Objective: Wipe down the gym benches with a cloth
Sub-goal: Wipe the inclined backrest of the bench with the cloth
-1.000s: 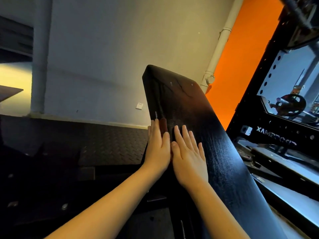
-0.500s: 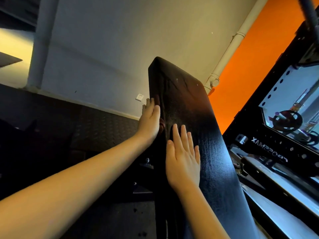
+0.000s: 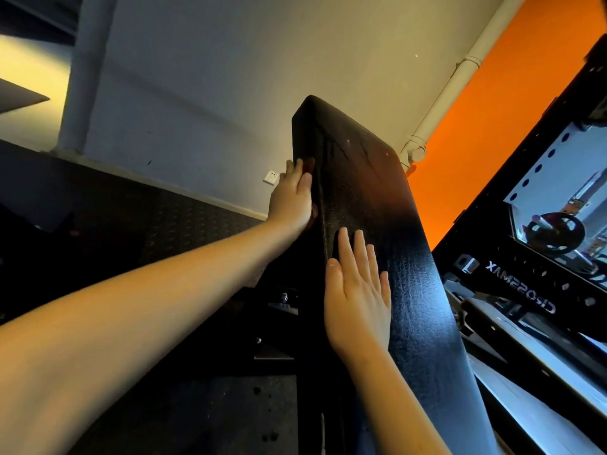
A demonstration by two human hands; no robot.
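The right hand (image 3: 358, 290) lies flat on the face of the backrest pad (image 3: 377, 198), close to the pad's left edge. Its fingers are straight and together and it grips nothing. Judged from this posture, it steadies the pad while the other hand works the side.

The pad is a long, narrow slab set at a steep incline, running from the bottom of the view up to a rounded top corner. Its cover is black with a fine pebbled grain, like vinyl, and has a dull sheen. Small pale specks and creases show near the top edge.

The left hand (image 3: 292, 198) presses against the pad's left side edge, higher up than the right hand, with its fingers extended and pointing toward the top edge. A dark reddish material (image 3: 308, 165) shows between this palm and the pad edge. It is probably the wiping cloth, but the view does not confirm this. The placement suits a stroke along the side seam.

Below the left edge, dark metal frame parts with bolt heads (image 3: 284, 296) carry the pad. Beyond them lies a black floor mat (image 3: 184, 208) with a raised tread pattern. To the right stands a perforated black rack (image 3: 525, 284). On the far wall are a white socket (image 3: 271, 176), a white pipe (image 3: 443, 103) and an orange panel (image 3: 492, 110).
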